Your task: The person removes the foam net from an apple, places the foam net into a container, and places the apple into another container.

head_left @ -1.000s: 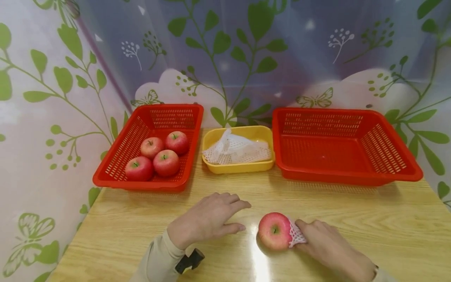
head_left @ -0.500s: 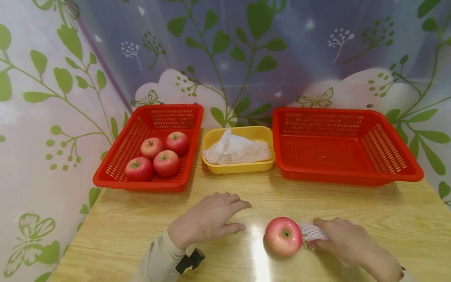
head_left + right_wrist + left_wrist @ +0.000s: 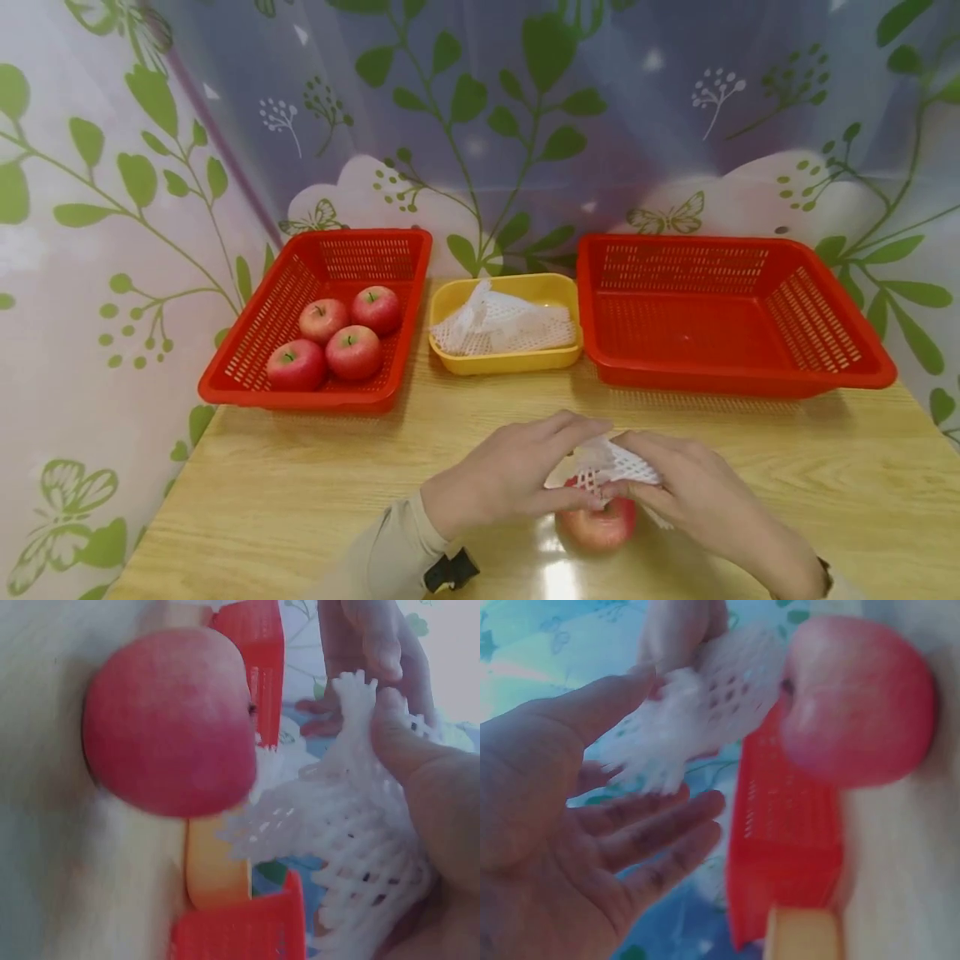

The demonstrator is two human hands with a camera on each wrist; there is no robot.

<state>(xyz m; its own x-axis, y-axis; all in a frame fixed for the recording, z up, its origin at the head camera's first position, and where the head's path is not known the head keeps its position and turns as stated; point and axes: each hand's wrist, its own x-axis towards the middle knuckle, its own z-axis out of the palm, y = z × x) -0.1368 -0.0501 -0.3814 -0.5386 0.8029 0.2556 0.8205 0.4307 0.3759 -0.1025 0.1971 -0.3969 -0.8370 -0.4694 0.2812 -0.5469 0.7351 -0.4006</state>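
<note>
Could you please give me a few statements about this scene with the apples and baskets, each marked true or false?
1. The left red basket holds four apples. True.
2. The right red basket holds two apples. False: no apples lie in it.
3. The right hand holds a white foam net just above the apple on the table. True.
4. The yellow tray stands between the two red baskets and holds white foam nets. True.
5. The left hand rests inside the left red basket. False: it is at the net, above the apple on the table.
</note>
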